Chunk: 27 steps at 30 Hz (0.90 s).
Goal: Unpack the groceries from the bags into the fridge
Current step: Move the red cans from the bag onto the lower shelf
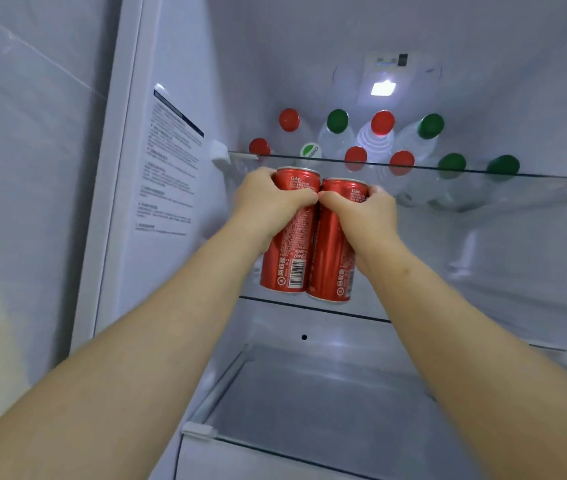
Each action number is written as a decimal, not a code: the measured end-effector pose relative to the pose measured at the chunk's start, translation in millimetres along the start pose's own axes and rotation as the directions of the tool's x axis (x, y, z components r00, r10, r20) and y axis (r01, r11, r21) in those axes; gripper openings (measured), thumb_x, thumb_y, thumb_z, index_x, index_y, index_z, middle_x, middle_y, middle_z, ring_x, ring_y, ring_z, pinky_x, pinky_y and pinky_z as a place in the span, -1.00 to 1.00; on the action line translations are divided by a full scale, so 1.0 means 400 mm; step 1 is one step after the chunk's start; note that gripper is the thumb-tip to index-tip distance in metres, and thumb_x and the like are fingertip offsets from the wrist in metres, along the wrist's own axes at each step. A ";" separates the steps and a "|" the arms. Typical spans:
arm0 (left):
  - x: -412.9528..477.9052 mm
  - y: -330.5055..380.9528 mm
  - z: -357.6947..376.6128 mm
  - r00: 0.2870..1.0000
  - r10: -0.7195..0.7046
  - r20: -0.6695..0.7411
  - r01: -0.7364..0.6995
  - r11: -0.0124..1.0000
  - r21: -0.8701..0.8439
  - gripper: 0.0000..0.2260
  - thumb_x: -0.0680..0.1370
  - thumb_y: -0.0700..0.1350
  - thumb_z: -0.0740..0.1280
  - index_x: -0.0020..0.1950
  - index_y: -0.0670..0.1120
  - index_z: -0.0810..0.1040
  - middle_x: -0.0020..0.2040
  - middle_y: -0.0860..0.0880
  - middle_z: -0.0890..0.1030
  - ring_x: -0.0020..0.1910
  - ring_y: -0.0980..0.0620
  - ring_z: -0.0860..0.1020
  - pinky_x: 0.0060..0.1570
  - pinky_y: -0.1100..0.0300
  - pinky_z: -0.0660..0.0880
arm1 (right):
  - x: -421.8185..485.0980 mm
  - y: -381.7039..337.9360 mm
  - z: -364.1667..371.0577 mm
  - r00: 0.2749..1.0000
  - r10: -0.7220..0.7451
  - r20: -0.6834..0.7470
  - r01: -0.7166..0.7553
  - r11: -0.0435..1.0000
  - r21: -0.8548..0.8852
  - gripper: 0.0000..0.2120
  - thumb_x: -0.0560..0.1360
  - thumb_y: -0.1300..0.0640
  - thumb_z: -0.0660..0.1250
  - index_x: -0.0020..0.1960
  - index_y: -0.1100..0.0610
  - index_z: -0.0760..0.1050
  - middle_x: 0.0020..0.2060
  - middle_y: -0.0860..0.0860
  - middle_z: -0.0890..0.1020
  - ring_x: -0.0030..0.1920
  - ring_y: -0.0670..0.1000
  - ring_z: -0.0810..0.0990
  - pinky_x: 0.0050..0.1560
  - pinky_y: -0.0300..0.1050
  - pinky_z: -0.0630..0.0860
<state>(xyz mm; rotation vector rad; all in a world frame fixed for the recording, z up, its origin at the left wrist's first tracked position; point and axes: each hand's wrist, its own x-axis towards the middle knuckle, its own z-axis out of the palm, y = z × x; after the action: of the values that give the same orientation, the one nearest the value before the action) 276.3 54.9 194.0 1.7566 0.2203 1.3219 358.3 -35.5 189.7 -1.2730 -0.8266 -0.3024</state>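
Note:
Two tall red Coke cans stand upright side by side inside the open fridge, just above the middle glass shelf. My left hand grips the left can near its top. My right hand grips the right can the same way. The cans touch each other. Whether their bases rest on the shelf or hover over it I cannot tell.
The top glass shelf carries several clear bottles with red caps and green caps. A lamp shines on the back wall. A lower shelf lies below. The fridge's left wall bears a printed label.

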 end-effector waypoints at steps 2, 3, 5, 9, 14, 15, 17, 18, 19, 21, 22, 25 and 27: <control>0.016 -0.021 0.011 1.000 -0.021 0.011 0.021 1.000 0.003 -0.66 0.32 -0.11 0.52 0.04 -0.10 0.56 -0.08 -0.06 0.62 -0.13 -0.03 0.62 -0.02 -0.01 0.59 | 0.020 0.028 0.011 1.000 0.022 0.000 -0.022 1.000 -0.007 -0.70 0.25 0.08 0.52 -0.09 0.05 0.49 -0.17 0.05 0.65 -0.17 0.07 0.66 -0.06 0.11 0.62; 0.023 -0.033 0.015 0.999 -0.031 0.013 0.031 1.000 0.008 -0.65 0.32 -0.11 0.52 0.05 -0.11 0.56 -0.08 -0.06 0.62 -0.13 -0.03 0.62 -0.02 -0.01 0.59 | 0.027 0.040 0.016 1.000 0.030 -0.001 -0.030 0.999 -0.013 -0.67 0.23 0.07 0.52 -0.06 0.06 0.50 -0.16 0.05 0.65 -0.17 0.08 0.66 -0.05 0.12 0.61; 0.038 -0.058 0.022 0.999 -0.052 0.012 0.051 0.999 0.012 -0.66 0.32 -0.11 0.52 0.04 -0.10 0.55 -0.08 -0.07 0.62 -0.13 -0.04 0.62 -0.02 -0.01 0.59 | 0.038 0.062 0.026 0.999 0.036 -0.004 -0.036 0.999 -0.027 -0.62 0.21 0.05 0.52 -0.01 0.08 0.52 -0.14 0.05 0.65 -0.16 0.08 0.66 -0.04 0.12 0.61; 0.055 -0.090 0.033 0.998 -0.057 0.006 0.057 0.998 -0.005 -0.71 0.32 -0.08 0.51 -0.03 -0.03 0.53 -0.09 -0.04 0.63 -0.13 -0.03 0.63 -0.01 -0.03 0.59 | 0.054 0.084 0.031 1.000 0.027 -0.003 -0.027 0.997 -0.067 -0.65 0.28 0.04 0.51 0.00 0.06 0.50 -0.13 0.01 0.64 -0.15 0.02 0.65 -0.02 0.07 0.61; 0.038 -0.101 0.028 0.997 -0.046 0.058 0.046 0.999 -0.001 -0.59 0.38 -0.08 0.48 0.16 -0.01 0.43 0.00 0.00 0.58 -0.06 0.01 0.60 0.01 0.02 0.57 | 0.043 0.082 0.014 0.995 0.059 0.084 -0.049 0.991 -0.123 -0.62 0.33 0.00 0.51 0.06 0.04 0.46 -0.08 -0.03 0.62 -0.09 -0.01 0.63 0.01 -0.01 0.58; 0.030 -0.103 0.022 0.995 -0.058 0.078 0.058 0.998 0.004 -0.49 0.39 -0.09 0.48 0.26 -0.03 0.37 0.02 0.00 0.55 -0.06 0.02 0.58 -0.03 0.07 0.55 | 0.038 0.078 0.004 0.989 0.083 0.124 -0.067 0.989 -0.132 -0.61 0.34 0.02 0.50 0.09 0.05 0.44 -0.09 -0.04 0.60 -0.11 -0.03 0.61 -0.03 -0.05 0.57; 0.011 -0.108 0.003 0.991 -0.069 0.114 0.059 0.994 0.089 -0.35 0.38 -0.09 0.50 0.37 -0.07 0.25 -0.03 0.05 0.49 -0.12 0.07 0.53 -0.16 0.15 0.49 | 0.024 0.073 -0.021 0.969 0.128 0.213 -0.094 0.982 -0.165 -0.60 0.37 0.08 0.48 0.11 0.08 0.38 -0.14 -0.08 0.55 -0.17 -0.11 0.55 -0.20 -0.21 0.49; 0.002 -0.113 -0.007 0.991 -0.064 0.121 0.043 0.985 0.165 -0.35 0.38 -0.08 0.50 0.37 -0.08 0.26 -0.05 0.05 0.48 -0.14 0.07 0.51 -0.18 0.16 0.48 | 0.018 0.075 -0.032 0.958 0.149 0.246 -0.100 0.974 -0.201 -0.62 0.39 0.12 0.47 0.10 0.07 0.35 -0.16 -0.10 0.52 -0.20 -0.14 0.51 -0.27 -0.25 0.41; -0.006 -0.118 -0.015 0.991 -0.064 0.121 0.034 0.971 0.235 -0.37 0.38 -0.06 0.50 0.35 -0.08 0.29 -0.01 0.04 0.50 -0.11 0.05 0.51 -0.14 0.13 0.50 | 0.013 0.080 -0.042 0.947 0.175 0.269 -0.110 0.965 -0.239 -0.63 0.40 0.14 0.46 0.08 0.05 0.33 -0.18 -0.11 0.50 -0.20 -0.15 0.49 -0.28 -0.25 0.37; -0.014 -0.126 -0.023 0.991 -0.074 0.113 0.037 0.954 0.299 -0.43 0.38 -0.04 0.50 0.31 -0.09 0.36 0.11 -0.03 0.55 0.00 -0.01 0.55 0.02 0.03 0.54 | 0.008 0.092 -0.049 0.928 0.232 0.290 -0.145 0.946 -0.291 -0.67 0.40 0.13 0.45 0.03 0.03 0.34 -0.16 -0.10 0.52 -0.16 -0.11 0.51 -0.16 -0.16 0.40; -0.014 -0.128 -0.022 0.991 -0.075 0.113 0.037 0.951 0.308 -0.47 0.38 -0.04 0.50 0.27 -0.09 0.40 0.12 -0.05 0.57 0.03 -0.04 0.57 0.06 -0.01 0.54 | 0.008 0.098 -0.048 0.923 0.252 0.290 -0.160 0.939 -0.306 -0.69 0.40 0.11 0.45 0.03 0.03 0.36 -0.15 -0.09 0.53 -0.14 -0.09 0.52 -0.08 -0.12 0.41; 0.002 -0.134 -0.011 0.990 -0.079 0.117 0.035 0.940 0.339 -0.54 0.38 -0.05 0.51 0.19 -0.11 0.44 0.07 -0.08 0.59 0.02 -0.10 0.59 0.04 -0.08 0.55 | 0.024 0.108 -0.035 0.923 0.273 0.272 -0.170 0.921 -0.350 -0.69 0.40 0.08 0.45 0.04 0.04 0.37 -0.17 -0.09 0.53 -0.14 -0.07 0.51 -0.03 -0.06 0.41; 0.024 -0.144 0.004 0.989 -0.096 0.116 0.048 0.929 0.367 -0.55 0.38 -0.06 0.51 0.19 -0.14 0.45 0.06 -0.10 0.58 0.02 -0.13 0.59 0.04 -0.08 0.56 | 0.040 0.116 -0.023 0.923 0.281 0.263 -0.162 0.903 -0.398 -0.66 0.41 0.07 0.45 0.09 0.04 0.38 -0.13 -0.06 0.52 -0.11 -0.03 0.50 -0.03 -0.06 0.42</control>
<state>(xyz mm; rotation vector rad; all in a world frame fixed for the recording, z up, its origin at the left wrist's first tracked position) 301.7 93.2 158.3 2.1162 0.4759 1.1585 401.7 -26.2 166.7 -1.7906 -0.9070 -0.0662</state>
